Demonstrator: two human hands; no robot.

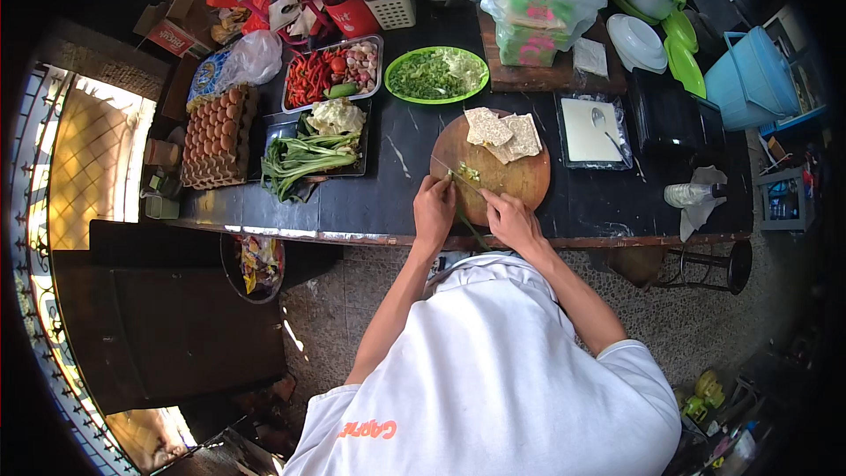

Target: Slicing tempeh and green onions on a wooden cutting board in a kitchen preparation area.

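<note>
My left hand [435, 206] pinches a green stalk, likely scallion, at the left edge of a round wooden cutting board [512, 195]. The stalk's long green leaf [472, 228] trails down past the board toward the table's front edge. In my right hand [512, 215] is a knife, its thin blade [456, 174] slanting up and left, close to the left fingertips. Small chopped green pieces [470, 172] lie on the wood beside the blade. Two pale slabs, apparently tempeh [488, 127], overlap at the back of the board.
Behind the board sits a green oval plate [436, 102] of chopped greens. Leafy greens [310, 157], an egg tray stack [218, 139] and a tray of chillies and shallots [285, 102] stand left. A white block with a spoon [585, 135] and a bottle [687, 196] are right.
</note>
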